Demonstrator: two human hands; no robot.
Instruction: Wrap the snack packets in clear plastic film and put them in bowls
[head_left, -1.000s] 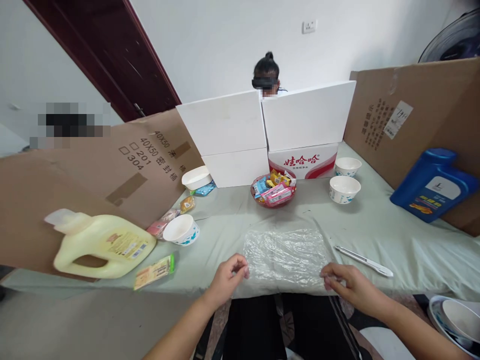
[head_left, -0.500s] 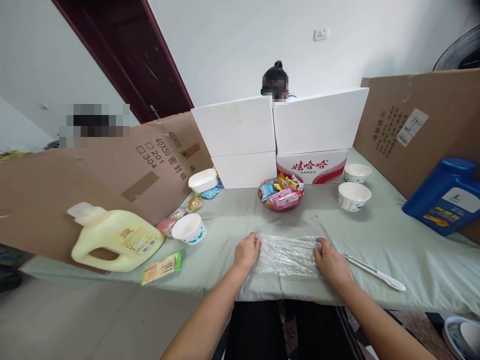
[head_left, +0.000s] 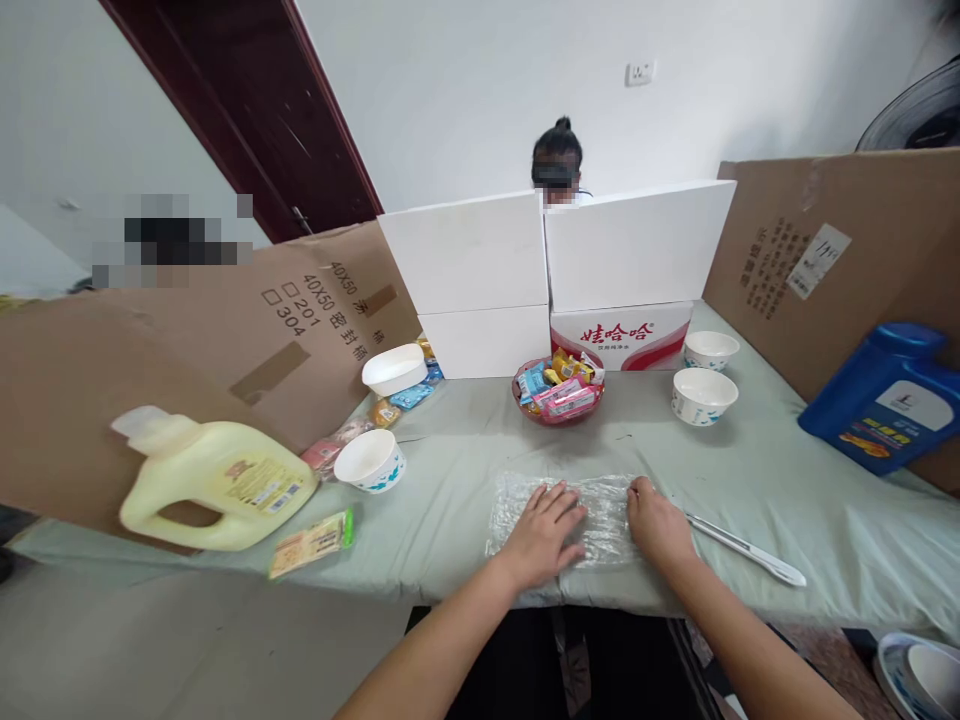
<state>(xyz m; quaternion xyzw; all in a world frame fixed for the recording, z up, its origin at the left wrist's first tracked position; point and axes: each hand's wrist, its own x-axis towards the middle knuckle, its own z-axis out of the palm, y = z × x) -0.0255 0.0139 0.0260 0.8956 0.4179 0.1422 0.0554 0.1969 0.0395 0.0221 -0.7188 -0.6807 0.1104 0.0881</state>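
A folded sheet of clear plastic film (head_left: pixel 592 515) is pressed flat at the near edge of the table (head_left: pixel 750 470). The left hand (head_left: pixel 544 535) is laid open on it, fingers spread; the right hand (head_left: pixel 660 525) rests open on its right end (a white knife (head_left: pixel 742 550) lies just beside).

A crinkled clear plastic sheet (head_left: pixel 600 505) lies folded flat near the worktop's (head_left: pixel 750 470) front edge.

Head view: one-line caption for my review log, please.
Left hand and right hand press flat on a clear plastic bag on the green-clothed table, a red snack basket beyond.
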